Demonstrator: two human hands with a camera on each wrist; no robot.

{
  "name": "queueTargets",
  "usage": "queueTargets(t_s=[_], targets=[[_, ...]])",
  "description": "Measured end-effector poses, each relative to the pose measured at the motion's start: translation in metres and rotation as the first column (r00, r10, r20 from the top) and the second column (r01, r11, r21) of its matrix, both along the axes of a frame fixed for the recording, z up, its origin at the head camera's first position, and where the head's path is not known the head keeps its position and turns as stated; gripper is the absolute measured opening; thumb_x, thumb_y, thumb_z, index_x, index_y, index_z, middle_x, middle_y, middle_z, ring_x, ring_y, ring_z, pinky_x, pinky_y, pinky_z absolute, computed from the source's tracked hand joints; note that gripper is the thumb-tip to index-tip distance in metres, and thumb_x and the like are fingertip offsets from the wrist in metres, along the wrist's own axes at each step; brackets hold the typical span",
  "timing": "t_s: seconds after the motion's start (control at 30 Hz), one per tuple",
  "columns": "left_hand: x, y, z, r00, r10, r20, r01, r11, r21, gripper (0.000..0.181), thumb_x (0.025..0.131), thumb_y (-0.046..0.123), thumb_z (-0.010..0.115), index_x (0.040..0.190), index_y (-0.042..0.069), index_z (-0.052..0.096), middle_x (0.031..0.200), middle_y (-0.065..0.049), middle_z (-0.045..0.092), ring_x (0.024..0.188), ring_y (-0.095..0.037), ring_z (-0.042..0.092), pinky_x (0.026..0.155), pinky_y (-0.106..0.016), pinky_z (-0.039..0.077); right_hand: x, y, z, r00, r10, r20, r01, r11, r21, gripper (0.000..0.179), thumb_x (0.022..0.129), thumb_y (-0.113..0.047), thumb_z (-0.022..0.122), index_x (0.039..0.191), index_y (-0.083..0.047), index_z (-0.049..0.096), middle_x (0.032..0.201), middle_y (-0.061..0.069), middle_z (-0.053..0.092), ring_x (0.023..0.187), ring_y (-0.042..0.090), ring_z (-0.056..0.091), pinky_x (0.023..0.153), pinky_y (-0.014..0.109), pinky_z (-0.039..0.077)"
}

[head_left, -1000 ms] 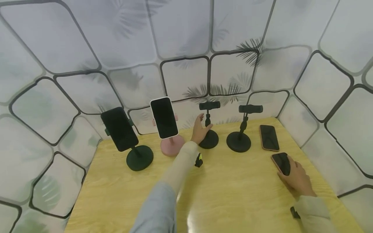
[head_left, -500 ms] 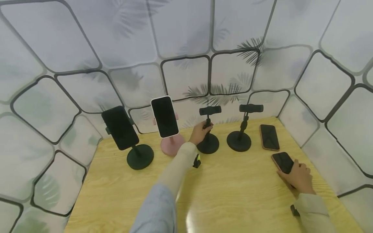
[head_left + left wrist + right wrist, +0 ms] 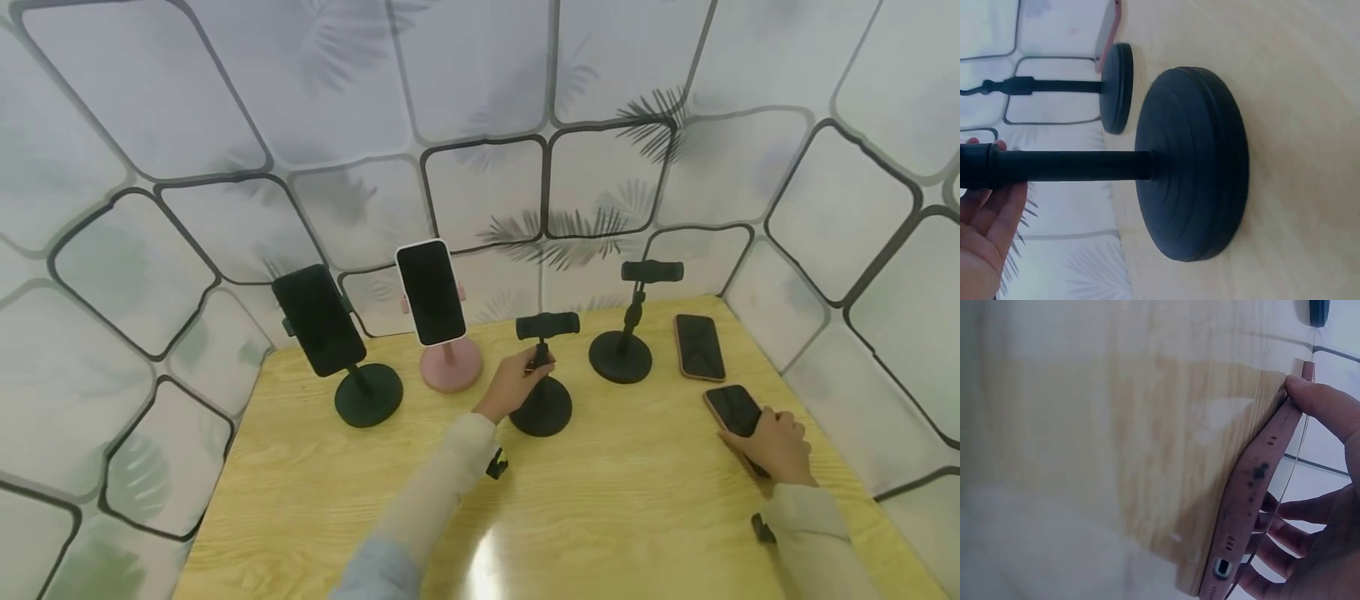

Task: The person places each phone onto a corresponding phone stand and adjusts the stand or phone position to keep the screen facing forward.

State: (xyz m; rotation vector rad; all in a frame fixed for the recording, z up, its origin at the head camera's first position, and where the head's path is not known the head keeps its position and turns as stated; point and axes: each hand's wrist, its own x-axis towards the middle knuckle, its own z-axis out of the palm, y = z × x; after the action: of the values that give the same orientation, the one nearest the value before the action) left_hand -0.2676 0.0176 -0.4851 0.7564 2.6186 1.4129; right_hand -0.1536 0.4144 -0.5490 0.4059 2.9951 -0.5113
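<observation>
My left hand (image 3: 513,385) grips the upper post of a black phone stand (image 3: 542,408), just below its holder. The stand is upright, and its round base shows large in the left wrist view; I cannot tell whether it touches the table. At the right, my right hand (image 3: 776,446) holds a phone (image 3: 733,408) with a dark screen. In the right wrist view that phone's pink case (image 3: 1244,487) shows scuffs and a charging port, with thumb and fingers on opposite long edges. Behind it a second pink-edged phone (image 3: 700,347) lies flat on the table.
Another black phone stand (image 3: 620,358) with no phone stands at the back right. To the left are a pink stand (image 3: 452,365) bearing a white-edged phone (image 3: 431,292) and a dark green stand (image 3: 367,396) bearing a black phone (image 3: 318,321). Patterned walls enclose the wooden table (image 3: 300,500).
My left hand has closed round the black stand's post and brought the stand nearer, away from the back wall. My right hand stays on the phone, almost unmoved.
</observation>
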Motion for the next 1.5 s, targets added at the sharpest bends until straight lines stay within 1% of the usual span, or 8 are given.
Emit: queueTargets(t_s=[0.23, 0.43, 0.57, 0.77, 1.0, 1.13, 1.33, 1.5], targets=[[0.027, -0.007, -0.002, 1.0, 0.0, 0.026, 0.0, 1.0, 0.003, 0.023, 0.095, 0.029, 0.055, 0.11, 0.012, 0.062, 0.111, -0.004, 0.068, 0.105, -0.015, 0.064, 0.09, -0.024, 0.052, -0.005, 0.0, 0.002, 0.999, -0.038, 0.021, 0.038, 0.999, -0.032, 0.098, 0.078, -0.058, 0.065, 0.121, 0.026, 0.035, 0.112, 0.05, 0.033, 0.097, 0.065, 0.036, 0.066, 0.068, 0.038], [0.039, -0.009, -0.001, 1.0, 0.006, 0.021, -0.006, 1.0, -0.002, 0.022, 0.094, 0.026, 0.056, 0.109, 0.012, 0.062, 0.108, -0.004, 0.069, 0.103, -0.015, 0.065, 0.087, -0.023, 0.053, -0.008, 0.0, 0.0, 0.997, -0.075, 0.024, 0.076, 0.996, -0.052, 0.102, 0.074, -0.057, 0.07, 0.125, 0.024, 0.035, 0.113, 0.047, 0.035, 0.096, 0.061, 0.039, 0.066, 0.065, 0.039], [0.043, -0.01, -0.001, 1.0, 0.009, 0.014, -0.009, 1.0, -0.003, 0.022, 0.094, 0.028, 0.055, 0.109, 0.012, 0.062, 0.107, -0.004, 0.069, 0.102, -0.015, 0.066, 0.086, -0.022, 0.053, -0.011, -0.001, -0.002, 0.997, -0.082, 0.008, 0.082, 0.995, -0.062, 0.102, 0.073, -0.057, 0.071, 0.125, 0.024, 0.036, 0.112, 0.047, 0.036, 0.095, 0.061, 0.04, 0.064, 0.063, 0.039], [0.046, -0.009, -0.001, 0.999, 0.019, 0.026, -0.019, 1.0, 0.004, 0.022, 0.095, 0.028, 0.054, 0.108, 0.012, 0.062, 0.107, -0.004, 0.069, 0.103, -0.015, 0.066, 0.087, -0.021, 0.053, -0.008, -0.002, -0.003, 0.997, -0.077, 0.001, 0.076, 0.996, -0.048, 0.1, 0.074, -0.059, 0.068, 0.115, 0.028, 0.04, 0.106, 0.049, 0.035, 0.09, 0.061, 0.038, 0.063, 0.061, 0.039], [0.048, -0.004, -0.005, 1.0, 0.004, 0.017, -0.005, 1.0, 0.023, 0.022, 0.095, 0.028, 0.054, 0.107, 0.012, 0.062, 0.107, -0.004, 0.069, 0.102, -0.015, 0.066, 0.086, -0.019, 0.052, -0.003, -0.001, 0.007, 0.989, -0.115, 0.091, 0.119, 0.992, -0.04, 0.106, 0.074, -0.066, 0.064, 0.11, 0.03, 0.04, 0.102, 0.049, 0.033, 0.089, 0.06, 0.037, 0.063, 0.061, 0.04], [0.049, -0.005, -0.006, 1.0, 0.005, 0.006, -0.005, 1.0, 0.02, 0.022, 0.095, 0.029, 0.054, 0.107, 0.012, 0.062, 0.106, -0.004, 0.069, 0.101, -0.014, 0.066, 0.085, -0.019, 0.052, -0.005, -0.002, 0.01, 0.983, -0.146, 0.116, 0.153, 0.986, -0.059, 0.105, 0.072, -0.063, 0.068, 0.113, 0.029, 0.038, 0.102, 0.049, 0.033, 0.092, 0.061, 0.037, 0.066, 0.063, 0.041], [0.049, -0.007, -0.002, 1.0, 0.002, 0.0, -0.002, 1.0, 0.017, 0.021, 0.094, 0.027, 0.055, 0.107, 0.012, 0.062, 0.106, -0.004, 0.069, 0.102, -0.015, 0.066, 0.084, -0.018, 0.052, -0.005, -0.004, 0.005, 0.982, -0.175, 0.067, 0.18, 0.98, -0.079, 0.101, 0.071, -0.058, 0.071, 0.12, 0.023, 0.035, 0.106, 0.047, 0.037, 0.094, 0.06, 0.039, 0.065, 0.06, 0.039], [0.049, -0.008, -0.002, 1.0, -0.002, -0.004, 0.002, 1.0, 0.014, 0.021, 0.094, 0.028, 0.055, 0.107, 0.012, 0.061, 0.106, -0.004, 0.069, 0.102, -0.014, 0.066, 0.085, -0.018, 0.052, -0.002, -0.011, 0.005, 0.989, -0.132, -0.06, 0.125, 0.986, -0.109, 0.101, 0.069, -0.056, 0.076, 0.123, 0.021, 0.038, 0.104, 0.041, 0.047, 0.085, 0.051, 0.052, 0.056, 0.048, 0.045]])
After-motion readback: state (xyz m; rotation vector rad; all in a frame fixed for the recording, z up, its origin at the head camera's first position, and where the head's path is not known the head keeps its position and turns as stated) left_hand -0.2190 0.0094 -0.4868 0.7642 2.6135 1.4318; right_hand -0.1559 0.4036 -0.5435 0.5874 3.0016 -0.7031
